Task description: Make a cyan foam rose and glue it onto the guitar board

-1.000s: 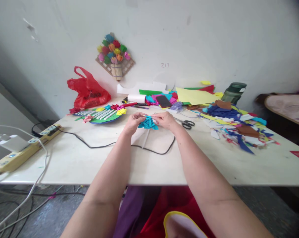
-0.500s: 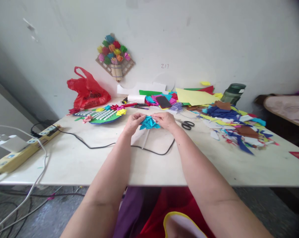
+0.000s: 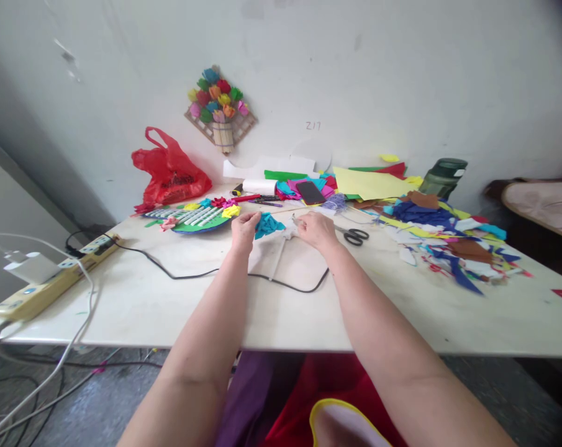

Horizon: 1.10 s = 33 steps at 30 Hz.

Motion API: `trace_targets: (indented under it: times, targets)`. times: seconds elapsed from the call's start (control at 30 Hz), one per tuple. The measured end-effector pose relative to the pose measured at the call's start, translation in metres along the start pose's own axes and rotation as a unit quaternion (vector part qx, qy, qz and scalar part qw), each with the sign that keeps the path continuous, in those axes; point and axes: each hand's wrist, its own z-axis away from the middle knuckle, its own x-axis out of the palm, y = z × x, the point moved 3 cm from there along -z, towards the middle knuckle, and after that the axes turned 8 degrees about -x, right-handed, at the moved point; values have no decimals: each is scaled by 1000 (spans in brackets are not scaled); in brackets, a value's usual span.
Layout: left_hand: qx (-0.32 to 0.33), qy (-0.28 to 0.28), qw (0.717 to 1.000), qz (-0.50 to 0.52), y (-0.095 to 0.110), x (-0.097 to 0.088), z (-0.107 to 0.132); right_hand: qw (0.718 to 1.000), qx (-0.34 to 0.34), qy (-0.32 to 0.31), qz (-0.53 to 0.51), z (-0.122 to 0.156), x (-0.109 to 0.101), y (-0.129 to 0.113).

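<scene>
My left hand point(image 3: 244, 228) pinches a folded turquoise paper flower point(image 3: 266, 224) just above the white table point(image 3: 169, 298). My right hand point(image 3: 314, 228) is a little apart to the right, fingers closed around a small white piece point(image 3: 290, 231) at the top of a white stick point(image 3: 277, 256) that lies on the table. The two hands no longer meet on the flower. A black cable point(image 3: 290, 285) loops beneath them.
Black scissors point(image 3: 354, 234) lie right of my right hand. Coloured paper scraps point(image 3: 443, 239) and sheets cover the right and back, with a phone point(image 3: 309, 192) and green bottle point(image 3: 443, 177). A flower craft board point(image 3: 194, 216), red bag point(image 3: 171, 174) and power strip point(image 3: 43, 282) sit left.
Both hands held the turquoise flower together; now the left hand has drawn it left and the right hand has come off it onto the white stick's top.
</scene>
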Motion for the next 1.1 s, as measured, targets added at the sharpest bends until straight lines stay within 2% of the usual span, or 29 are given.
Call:
trace_targets:
  times: [0.1,0.17,0.43,0.53,0.67,0.8,0.9,1.0,1.1]
  targets:
    - [-4,19,1000,-6,-2,-2,-2,995,20,-91,18,0,12,1]
    - [-6,23,1000,-6,-3,-2,-2,992,38,-117,19,0,18,0]
    - [-12,25,1000,-1,-6,-2,-4,987,102,-115,35,-1,29,-4]
    - [-8,32,999,-11,-8,-3,-5,986,106,-125,37,-1,29,-3]
    - [-13,38,999,-6,-7,-3,-4,986,105,-126,45,0,21,3]
    - [-18,49,999,-4,-5,-3,-3,982,134,-130,26,2,4,22]
    - [-20,42,999,-4,-5,-1,-2,983,156,-89,-23,3,-9,41]
    - [-25,35,999,-2,-5,0,-1,979,118,-40,-160,5,-17,54]
    - [-33,27,999,-6,-3,1,0,928,106,-45,-353,9,-18,57]
